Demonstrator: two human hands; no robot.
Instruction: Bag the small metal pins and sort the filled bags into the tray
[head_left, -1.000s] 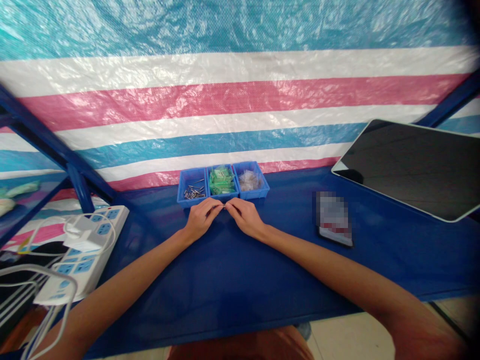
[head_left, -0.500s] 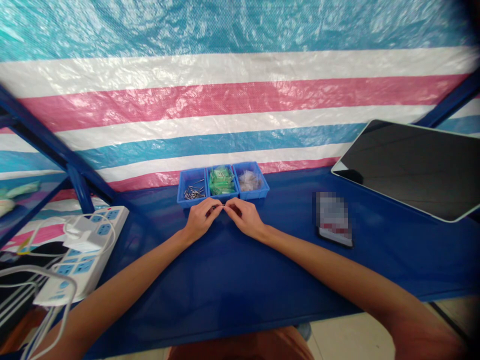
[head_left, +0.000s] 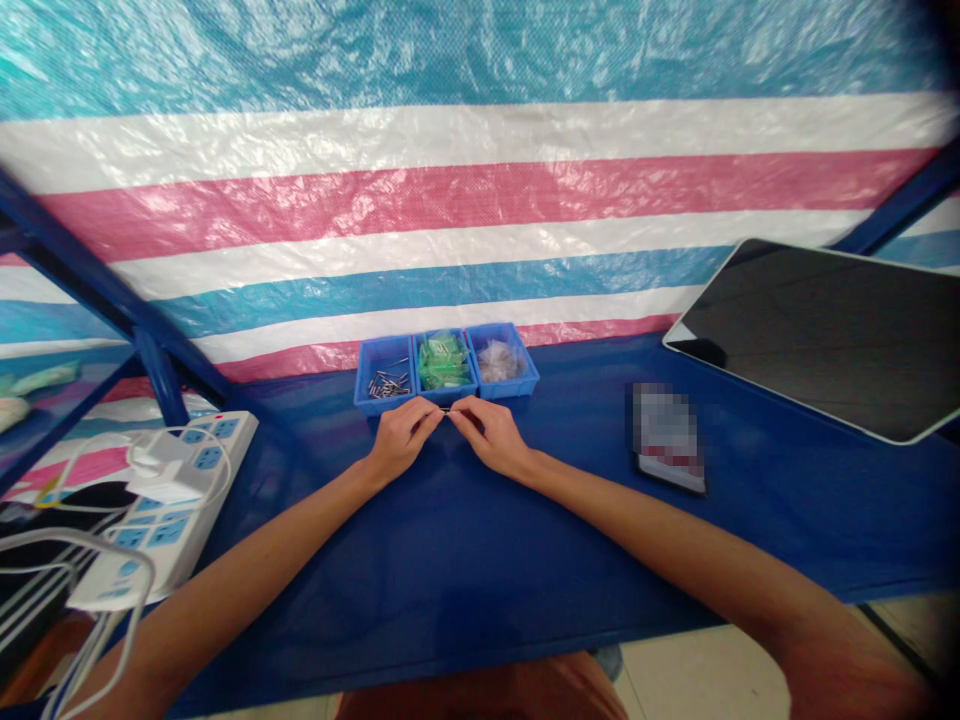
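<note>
My left hand [head_left: 403, 436] and my right hand [head_left: 489, 434] rest on the blue table [head_left: 465, 540], fingertips pinched together around a tiny dark metal pin [head_left: 445, 411] held between them. Just behind the hands stand three small blue bins in a row. The left bin [head_left: 385, 375] holds several loose metal pins. Green parts fill the middle bin [head_left: 444, 364], and the right bin [head_left: 502, 360] contains clear pieces.
A phone [head_left: 667, 440] lies on the table to the right, and a large dark tablet [head_left: 825, 335] leans at the far right. A white power strip [head_left: 169, 490] with cables sits at the left edge beside a blue frame post [head_left: 161, 375]. A striped tarp [head_left: 480, 180] hangs behind.
The fingertips shifted slightly around the pin; both hands and arms stay in the same place.
</note>
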